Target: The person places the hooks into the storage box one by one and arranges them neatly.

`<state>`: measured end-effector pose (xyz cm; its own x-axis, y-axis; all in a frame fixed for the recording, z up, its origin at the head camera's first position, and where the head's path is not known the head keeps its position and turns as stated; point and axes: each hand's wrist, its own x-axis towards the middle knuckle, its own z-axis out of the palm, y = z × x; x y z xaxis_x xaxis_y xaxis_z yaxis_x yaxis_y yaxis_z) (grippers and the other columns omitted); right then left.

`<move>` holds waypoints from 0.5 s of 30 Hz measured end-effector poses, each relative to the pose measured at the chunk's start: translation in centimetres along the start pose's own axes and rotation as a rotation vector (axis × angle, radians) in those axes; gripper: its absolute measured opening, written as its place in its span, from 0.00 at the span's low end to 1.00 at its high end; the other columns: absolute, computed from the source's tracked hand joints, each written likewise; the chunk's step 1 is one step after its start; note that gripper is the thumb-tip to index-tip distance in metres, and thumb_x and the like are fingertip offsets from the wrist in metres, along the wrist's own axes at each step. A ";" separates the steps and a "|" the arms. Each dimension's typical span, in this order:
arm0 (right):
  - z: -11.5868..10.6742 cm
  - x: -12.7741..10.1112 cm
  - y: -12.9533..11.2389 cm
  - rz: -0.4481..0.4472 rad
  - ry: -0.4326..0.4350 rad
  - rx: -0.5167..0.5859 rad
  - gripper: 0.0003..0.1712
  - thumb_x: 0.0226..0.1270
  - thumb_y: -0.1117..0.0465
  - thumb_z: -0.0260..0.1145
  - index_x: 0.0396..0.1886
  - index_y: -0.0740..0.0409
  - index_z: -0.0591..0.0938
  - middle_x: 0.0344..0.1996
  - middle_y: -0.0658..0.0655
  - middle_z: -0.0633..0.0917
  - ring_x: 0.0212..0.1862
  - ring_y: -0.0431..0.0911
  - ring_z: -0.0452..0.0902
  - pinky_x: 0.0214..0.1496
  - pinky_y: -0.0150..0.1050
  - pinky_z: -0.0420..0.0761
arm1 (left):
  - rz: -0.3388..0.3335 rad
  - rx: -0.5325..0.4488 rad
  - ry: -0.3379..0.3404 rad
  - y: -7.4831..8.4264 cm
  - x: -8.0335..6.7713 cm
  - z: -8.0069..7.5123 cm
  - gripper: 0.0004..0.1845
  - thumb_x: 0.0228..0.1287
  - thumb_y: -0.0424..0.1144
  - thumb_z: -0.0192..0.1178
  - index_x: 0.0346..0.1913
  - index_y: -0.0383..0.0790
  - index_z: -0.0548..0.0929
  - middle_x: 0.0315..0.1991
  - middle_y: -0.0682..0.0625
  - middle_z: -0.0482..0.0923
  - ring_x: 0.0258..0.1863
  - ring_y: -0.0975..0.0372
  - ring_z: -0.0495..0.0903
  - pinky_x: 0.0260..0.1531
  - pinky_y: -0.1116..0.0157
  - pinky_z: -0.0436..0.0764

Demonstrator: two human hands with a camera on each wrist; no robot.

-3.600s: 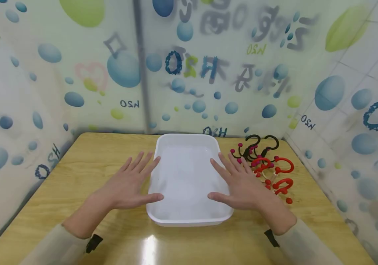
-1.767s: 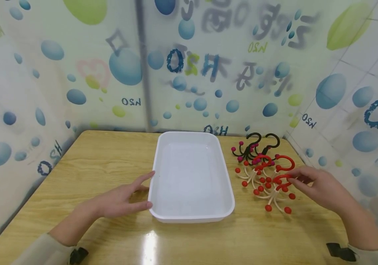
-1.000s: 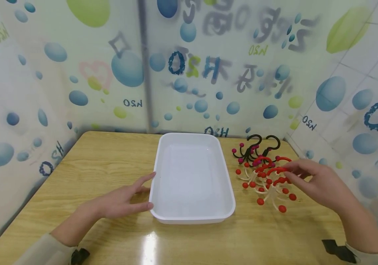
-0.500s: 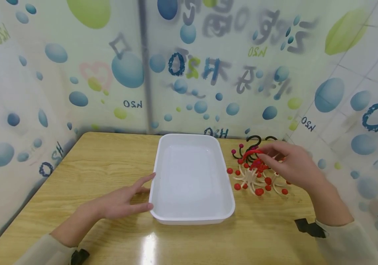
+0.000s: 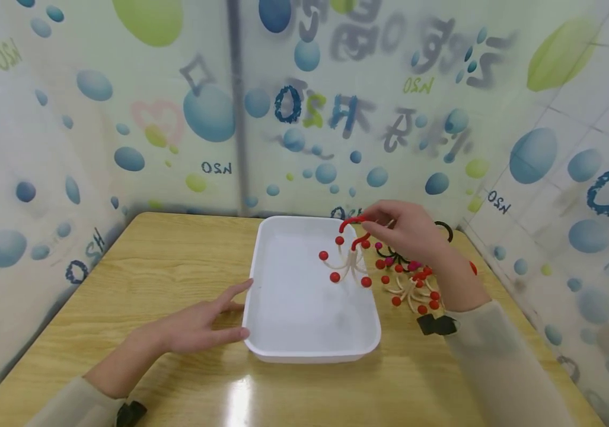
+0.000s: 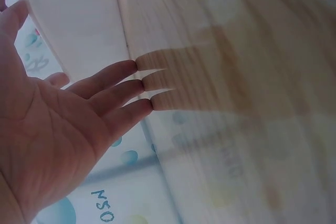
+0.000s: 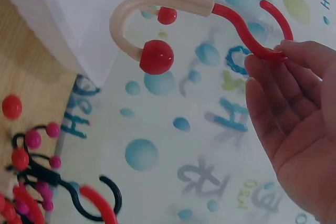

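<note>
A white tray (image 5: pixel 261 351) lies on the wooden table (image 5: pixel 165 261). My left hand (image 5: pixel 221 314) rests flat and open on the table, fingertips at the tray's left rim; the left wrist view shows the left hand (image 6: pixel 105 93) spread beside the tray (image 6: pixel 79 24). My right hand (image 5: pixel 372 218) pinches the red top of a hook hanger (image 5: pixel 349 261) with cream arms and red balls, which hangs over the tray's far right part. In the right wrist view the fingers (image 7: pixel 283 103) hold the red hook (image 7: pixel 241 27) above the tray (image 7: pixel 63 14).
A pile of several more red-balled and black hook hangers (image 5: pixel 413 287) lies on the table right of the tray, partly behind my right forearm, and shows as hooks (image 7: pixel 31 192) in the right wrist view. Bubble-patterned walls (image 5: pixel 304 118) close in the table on three sides.
My right hand picked one red hook hanger out of the pile, lifted it and carried it left over the tray. The left hand stayed beside the tray.
</note>
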<state>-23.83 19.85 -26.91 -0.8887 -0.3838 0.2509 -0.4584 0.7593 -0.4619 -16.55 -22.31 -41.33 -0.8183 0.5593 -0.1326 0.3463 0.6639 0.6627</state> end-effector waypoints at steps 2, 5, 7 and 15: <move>0.9 1.1 -0.2 0.001 -0.031 0.010 0.13 0.81 0.55 0.70 0.57 0.54 0.90 0.46 0.54 0.93 0.46 0.50 0.87 0.49 0.44 0.90 | -0.004 -0.004 -0.002 0.0 0.0 0.0 0.50 0.80 0.63 0.61 0.91 0.59 0.45 0.77 0.42 0.77 0.80 0.38 0.71 0.77 0.29 0.67; 2.5 2.8 -0.5 0.005 -0.078 0.020 0.13 0.81 0.55 0.70 0.58 0.54 0.90 0.47 0.54 0.93 0.48 0.51 0.87 0.51 0.46 0.91 | -0.008 -0.012 -0.003 0.0 0.1 0.1 0.50 0.80 0.64 0.61 0.91 0.60 0.45 0.77 0.43 0.78 0.80 0.38 0.70 0.77 0.29 0.67; 3.6 3.8 -0.7 0.009 -0.106 0.024 0.13 0.81 0.55 0.70 0.58 0.54 0.90 0.48 0.55 0.93 0.48 0.51 0.87 0.52 0.45 0.91 | -0.008 -0.015 -0.001 0.0 0.1 0.1 0.50 0.80 0.64 0.62 0.91 0.60 0.45 0.77 0.43 0.78 0.80 0.39 0.70 0.77 0.29 0.67; 6.9 7.1 -1.8 0.046 -0.204 0.076 0.14 0.82 0.55 0.69 0.59 0.54 0.89 0.51 0.55 0.91 0.51 0.52 0.87 0.50 0.42 0.90 | -0.018 -0.010 0.000 0.1 0.1 0.0 0.50 0.79 0.65 0.62 0.91 0.58 0.46 0.76 0.44 0.79 0.80 0.41 0.72 0.78 0.31 0.67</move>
<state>-29.39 12.07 -30.18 -0.8895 -0.4538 0.0541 -0.4098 0.7396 -0.5339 -16.59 -22.21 -41.32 -0.8245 0.5471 -0.1442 0.3273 0.6691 0.6673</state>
